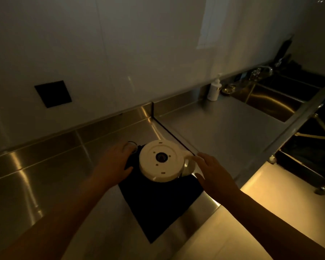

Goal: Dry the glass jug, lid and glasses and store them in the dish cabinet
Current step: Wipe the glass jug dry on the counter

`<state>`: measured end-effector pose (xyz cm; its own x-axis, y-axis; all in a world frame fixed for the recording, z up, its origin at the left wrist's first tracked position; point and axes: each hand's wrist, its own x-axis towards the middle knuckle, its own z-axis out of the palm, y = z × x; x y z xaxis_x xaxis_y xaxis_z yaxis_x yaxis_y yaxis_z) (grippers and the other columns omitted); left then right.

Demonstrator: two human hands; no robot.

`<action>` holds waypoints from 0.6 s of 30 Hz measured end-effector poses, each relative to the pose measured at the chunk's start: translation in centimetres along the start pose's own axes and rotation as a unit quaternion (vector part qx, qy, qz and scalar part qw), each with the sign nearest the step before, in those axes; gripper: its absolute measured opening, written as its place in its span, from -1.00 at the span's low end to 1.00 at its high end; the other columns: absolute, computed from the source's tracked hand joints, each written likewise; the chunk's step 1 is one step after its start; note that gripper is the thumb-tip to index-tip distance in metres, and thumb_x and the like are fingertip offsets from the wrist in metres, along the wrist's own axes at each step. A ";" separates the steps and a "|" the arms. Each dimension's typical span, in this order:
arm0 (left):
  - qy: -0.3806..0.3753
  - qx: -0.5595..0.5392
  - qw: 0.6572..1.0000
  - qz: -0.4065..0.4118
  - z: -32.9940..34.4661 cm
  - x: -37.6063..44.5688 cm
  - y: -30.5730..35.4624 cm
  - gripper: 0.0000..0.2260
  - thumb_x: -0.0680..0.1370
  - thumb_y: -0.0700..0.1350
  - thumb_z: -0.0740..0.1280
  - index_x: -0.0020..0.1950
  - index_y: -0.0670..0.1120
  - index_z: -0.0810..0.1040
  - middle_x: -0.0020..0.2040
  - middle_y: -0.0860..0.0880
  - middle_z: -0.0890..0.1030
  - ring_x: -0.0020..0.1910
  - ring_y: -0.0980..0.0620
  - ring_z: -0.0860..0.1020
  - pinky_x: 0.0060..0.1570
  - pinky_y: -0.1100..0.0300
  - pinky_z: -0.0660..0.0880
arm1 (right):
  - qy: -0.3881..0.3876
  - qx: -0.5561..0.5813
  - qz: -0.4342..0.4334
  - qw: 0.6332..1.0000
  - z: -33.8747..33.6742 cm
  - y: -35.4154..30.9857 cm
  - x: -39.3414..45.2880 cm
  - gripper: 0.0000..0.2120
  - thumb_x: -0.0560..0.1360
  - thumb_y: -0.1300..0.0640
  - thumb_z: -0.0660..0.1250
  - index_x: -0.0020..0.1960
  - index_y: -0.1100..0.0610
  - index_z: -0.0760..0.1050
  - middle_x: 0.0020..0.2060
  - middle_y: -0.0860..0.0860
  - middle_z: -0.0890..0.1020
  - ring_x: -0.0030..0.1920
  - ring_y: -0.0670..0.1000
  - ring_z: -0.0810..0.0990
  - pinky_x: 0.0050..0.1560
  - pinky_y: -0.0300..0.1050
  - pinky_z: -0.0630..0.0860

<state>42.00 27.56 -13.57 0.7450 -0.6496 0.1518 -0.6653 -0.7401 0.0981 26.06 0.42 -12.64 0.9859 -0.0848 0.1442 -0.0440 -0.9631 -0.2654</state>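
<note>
Reaching toward one glass jug (pixel 162 161), upturned on one dark cloth (pixel 158 199) at lower centre, the right hand (pixel 213 174) hovers open-fingered beside its handle. The left hand (pixel 114 164) rests relaxed by one glass (pixel 131 146). Drying seems barely begun; next comes gripping the handle. No lid visible.
</note>
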 end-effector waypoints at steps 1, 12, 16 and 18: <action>-0.002 0.005 1.000 -0.004 0.3 1.0 -0.5 -0.41 0.40 0.00 0.43 0.40 -0.03 0.36 0.36 -0.12 0.40 0.31 -0.11 0.37 0.26 0.03 0.32 | -0.007 -0.005 -0.013 1.000 -0.1 0.6 1.0 -0.49 0.52 0.13 0.33 0.43 0.09 0.30 0.39 0.07 0.36 0.37 0.05 0.33 0.30 -0.11 0.37; -0.134 0.039 0.985 -0.098 4.7 7.8 -2.1 -0.41 0.53 0.17 0.26 0.50 0.03 0.17 0.46 -0.12 0.24 0.40 -0.12 0.26 0.33 -0.02 0.31 | -0.090 0.031 -0.108 0.990 3.2 4.0 6.2 -0.37 0.53 0.11 0.30 0.51 0.04 0.11 0.46 -0.04 0.24 0.44 -0.08 0.19 0.36 -0.29 0.09; -0.148 0.021 0.981 -0.126 5.8 8.5 -1.6 -0.43 0.53 0.14 0.26 0.49 0.01 0.21 0.41 -0.11 0.29 0.34 -0.10 0.32 0.25 -0.02 0.38 | -0.106 0.068 -0.126 0.984 3.8 4.8 6.9 -0.40 0.54 0.13 0.30 0.50 0.01 0.13 0.44 -0.05 0.28 0.41 -0.10 0.24 0.37 -0.24 0.20; -0.148 0.020 0.980 -0.130 6.3 8.7 -1.4 -0.43 0.52 0.10 0.29 0.48 0.01 0.22 0.42 -0.13 0.27 0.37 -0.12 0.28 0.29 -0.03 0.35 | -0.104 0.086 -0.138 0.981 4.0 5.1 7.1 -0.40 0.52 0.17 0.32 0.49 0.01 0.16 0.42 -0.05 0.31 0.39 -0.11 0.29 0.34 -0.24 0.26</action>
<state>49.67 21.85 -18.60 0.8745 -0.4554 -0.1666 -0.4526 -0.8899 0.0569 33.44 -4.06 -16.81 0.9687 0.2448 0.0408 0.2401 -0.8828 -0.4038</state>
